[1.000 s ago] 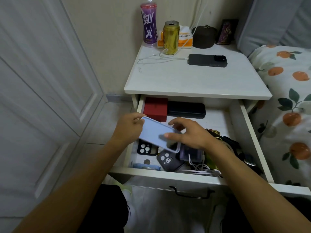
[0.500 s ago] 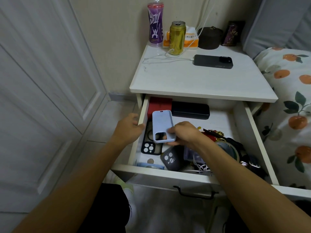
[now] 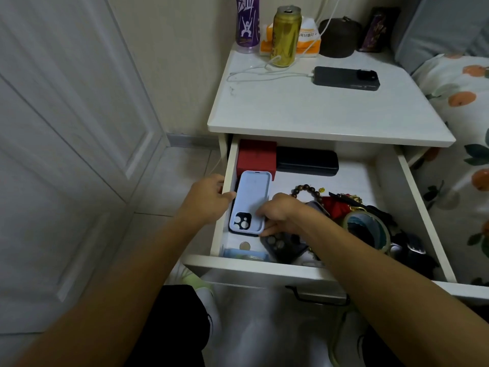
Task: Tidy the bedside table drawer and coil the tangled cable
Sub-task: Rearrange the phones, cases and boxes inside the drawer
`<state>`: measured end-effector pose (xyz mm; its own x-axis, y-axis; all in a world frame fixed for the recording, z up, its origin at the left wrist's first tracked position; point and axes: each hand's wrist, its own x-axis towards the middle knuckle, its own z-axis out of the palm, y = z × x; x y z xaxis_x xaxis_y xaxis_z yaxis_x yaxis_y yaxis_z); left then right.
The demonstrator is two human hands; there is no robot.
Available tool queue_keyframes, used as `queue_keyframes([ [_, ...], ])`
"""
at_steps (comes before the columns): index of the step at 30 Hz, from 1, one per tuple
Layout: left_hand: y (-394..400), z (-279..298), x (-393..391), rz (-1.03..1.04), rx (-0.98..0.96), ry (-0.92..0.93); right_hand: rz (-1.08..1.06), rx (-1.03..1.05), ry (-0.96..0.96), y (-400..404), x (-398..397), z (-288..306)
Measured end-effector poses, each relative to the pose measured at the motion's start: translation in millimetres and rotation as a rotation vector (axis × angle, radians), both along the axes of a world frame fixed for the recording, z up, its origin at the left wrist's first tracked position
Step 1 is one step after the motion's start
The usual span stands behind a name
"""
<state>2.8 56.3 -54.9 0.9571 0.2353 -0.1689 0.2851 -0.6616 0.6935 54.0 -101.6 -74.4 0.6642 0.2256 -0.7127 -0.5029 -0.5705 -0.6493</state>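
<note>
The bedside table's drawer (image 3: 264, 268) stands pulled out. A light blue phone case (image 3: 251, 200) lies flat on a black case along the drawer's left side, in front of a red box (image 3: 256, 157). My right hand (image 3: 283, 214) pinches the blue case's lower right corner from above. My left hand (image 3: 207, 200) curls over the drawer's left wall, one fingertip touching the case's edge. A dark grey phone case (image 3: 283, 247) lies just under my right hand. The tangled white cable is hidden beneath my right forearm.
In the drawer lie a long black box (image 3: 307, 162), a bead bracelet (image 3: 307, 190), a tape roll (image 3: 367, 229), a coin (image 3: 244, 245) and dark clutter at right. On top sit a charging phone (image 3: 346, 78), a can (image 3: 287, 35) and a bottle (image 3: 247, 22). A bed (image 3: 460, 128) adjoins right.
The blue case, held by both hands above the drawer, turned lengthwise and came down flat onto the black case at left. My left hand moved to the drawer wall.
</note>
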Motion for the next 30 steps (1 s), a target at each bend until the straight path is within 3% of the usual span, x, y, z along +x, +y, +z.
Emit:
queue_keyframes([
  [2,2,-1,0,-0.002,-0.008,-0.003,0.03,-0.072,-0.065,7,3,-1],
  [5,4,0,1,-0.001,-0.028,0.0,0.291,-0.333,-0.28,8,11,-1],
  [12,5,-3,2,0.002,-0.023,0.011,0.551,-0.561,-0.365,11,14,-8],
  [16,3,-3,2,0.007,-0.019,0.011,0.527,-0.585,-0.379,16,17,-15],
  [21,4,-4,1,-0.008,-0.014,0.013,0.304,-0.546,-0.552,21,14,-14],
  [30,5,-5,2,-0.015,-0.02,0.01,0.237,-0.442,-0.535,10,23,-19],
])
